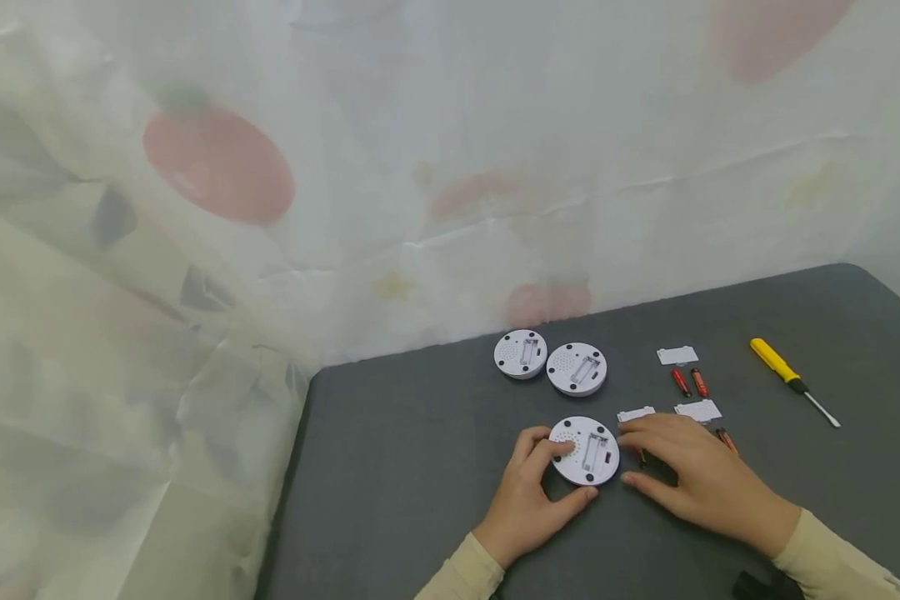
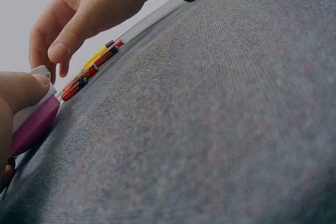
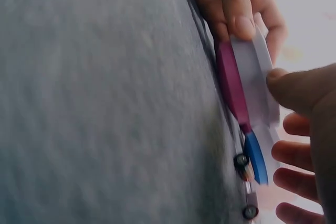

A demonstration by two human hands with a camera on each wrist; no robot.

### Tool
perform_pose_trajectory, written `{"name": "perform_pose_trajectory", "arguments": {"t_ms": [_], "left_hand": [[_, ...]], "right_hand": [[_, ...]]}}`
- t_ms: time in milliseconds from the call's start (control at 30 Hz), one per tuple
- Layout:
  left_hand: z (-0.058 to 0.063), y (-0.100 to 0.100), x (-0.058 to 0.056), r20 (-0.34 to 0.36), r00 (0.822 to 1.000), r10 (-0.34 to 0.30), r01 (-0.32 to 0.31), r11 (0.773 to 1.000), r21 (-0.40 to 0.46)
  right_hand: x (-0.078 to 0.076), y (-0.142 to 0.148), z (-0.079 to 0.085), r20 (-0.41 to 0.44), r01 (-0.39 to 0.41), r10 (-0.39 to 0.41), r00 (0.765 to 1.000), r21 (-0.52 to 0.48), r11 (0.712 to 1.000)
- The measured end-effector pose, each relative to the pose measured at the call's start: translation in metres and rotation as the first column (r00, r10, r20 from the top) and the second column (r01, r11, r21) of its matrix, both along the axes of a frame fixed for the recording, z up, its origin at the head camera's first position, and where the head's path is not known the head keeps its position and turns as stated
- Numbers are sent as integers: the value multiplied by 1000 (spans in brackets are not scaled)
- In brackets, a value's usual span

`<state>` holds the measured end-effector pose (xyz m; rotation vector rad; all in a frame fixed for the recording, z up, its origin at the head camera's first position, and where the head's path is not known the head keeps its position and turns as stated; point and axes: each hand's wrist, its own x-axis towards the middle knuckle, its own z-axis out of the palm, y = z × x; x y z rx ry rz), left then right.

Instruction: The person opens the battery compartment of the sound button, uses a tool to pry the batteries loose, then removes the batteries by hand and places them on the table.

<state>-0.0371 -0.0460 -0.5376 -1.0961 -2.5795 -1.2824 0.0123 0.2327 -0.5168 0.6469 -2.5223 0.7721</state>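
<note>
My left hand (image 1: 525, 504) grips a round white battery device (image 1: 576, 471) by its left side, thumb at the near edge and fingers on top. Its underside faces up, showing speaker holes, dark feet and an uncovered battery slot. The wrist views reveal a magenta lower body (image 3: 233, 82). Close to the device's right edge is my right hand (image 1: 693, 471), its fingers spread and loosely bent, nothing held. Whether its thumb touches the rim I cannot tell. Under and beside the right hand lie red batteries (image 1: 727, 440) and a white battery cover (image 1: 636, 414), partly hidden.
Two similar round devices, one left (image 1: 521, 354) and one right (image 1: 577, 369), lie farther back. Two more white covers (image 1: 677, 356) and a pair of red batteries (image 1: 699, 382) are to the right. A yellow-handled screwdriver (image 1: 776, 362) lies beyond them on the grey table (image 1: 405, 467).
</note>
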Motion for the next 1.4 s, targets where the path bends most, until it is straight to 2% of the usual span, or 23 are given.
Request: {"name": "perform_pose_trajectory", "arguments": {"t_ms": [167,333,500,667,833,933,1200,1400], "left_hand": [[-2,0,0,38,999,-23,22,1000,16],[-3,1,0,34,999,-29,28,999,37],[-5,2,0,11,999,40,-40,998,53],[-9,5,-6,-58,990,132,-127,989,80],[-15,7,-15,-108,972,206,-196,976,98],[-15,7,-23,-97,970,222,-211,971,115],[-16,7,-48,-106,968,228,-215,969,123],[-17,12,-59,-77,978,195,-188,979,84]], "right_hand": [[-1,-5,-3,-24,-5,5,1000,1,1000],[-2,-9,-3,-25,2,-2,1000,-5,1000],[-10,-15,-2,-10,12,-13,1000,-18,1000],[-25,-24,-3,4,31,-31,1000,-36,999],[-41,-35,-6,0,40,-40,999,-48,998],[-50,-41,-7,-8,57,-57,998,-53,997],[-68,-49,-8,-11,110,-110,994,-41,993],[-75,-47,-9,-1,142,-142,990,-29,989]]}}
